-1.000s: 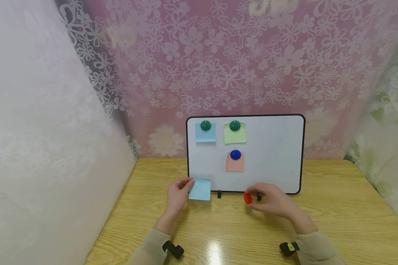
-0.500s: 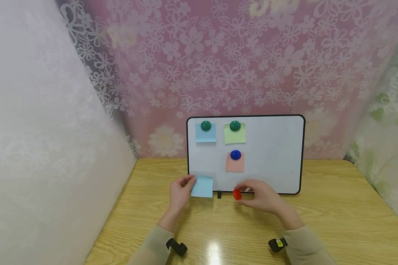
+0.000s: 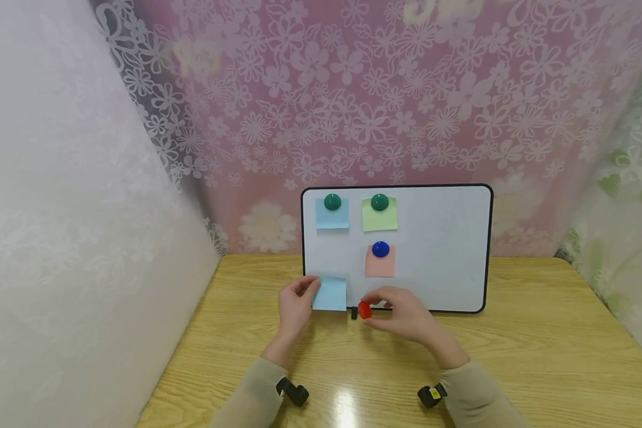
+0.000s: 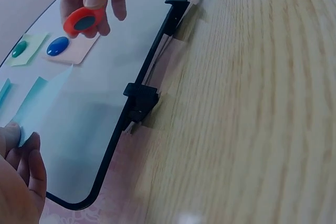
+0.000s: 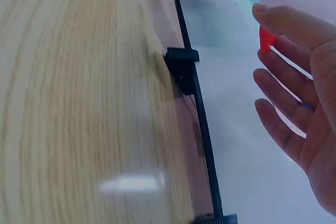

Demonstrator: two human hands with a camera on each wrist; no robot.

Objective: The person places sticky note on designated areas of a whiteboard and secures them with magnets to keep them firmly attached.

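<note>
My left hand (image 3: pixel 295 304) pinches the left edge of a light blue sticky note (image 3: pixel 330 293) in front of the whiteboard's lower left corner. Between thumb and fingers of my right hand (image 3: pixel 401 312) is a red round magnet (image 3: pixel 365 310), its dark backing facing the camera in the left wrist view. The magnet is a short way right of the note in the head view. The whiteboard (image 3: pixel 438 249) stands upright with a black frame. On it, green magnets hold a blue note (image 3: pixel 332 221) and a green note (image 3: pixel 380 222); a blue magnet (image 3: pixel 381 249) holds a pink note (image 3: pixel 380 266).
Black clip-like feet (image 4: pixel 140 100) support the board's lower edge on the wooden table (image 3: pixel 385 380). A pink floral curtain (image 3: pixel 353 119) hangs behind, with a pale curtain (image 3: pixel 85 238) on the left and another (image 3: pixel 626 238) on the right.
My right hand has moved left with the red magnet, closer to the note. My left hand has raised the blue note slightly and shifted it a little right.
</note>
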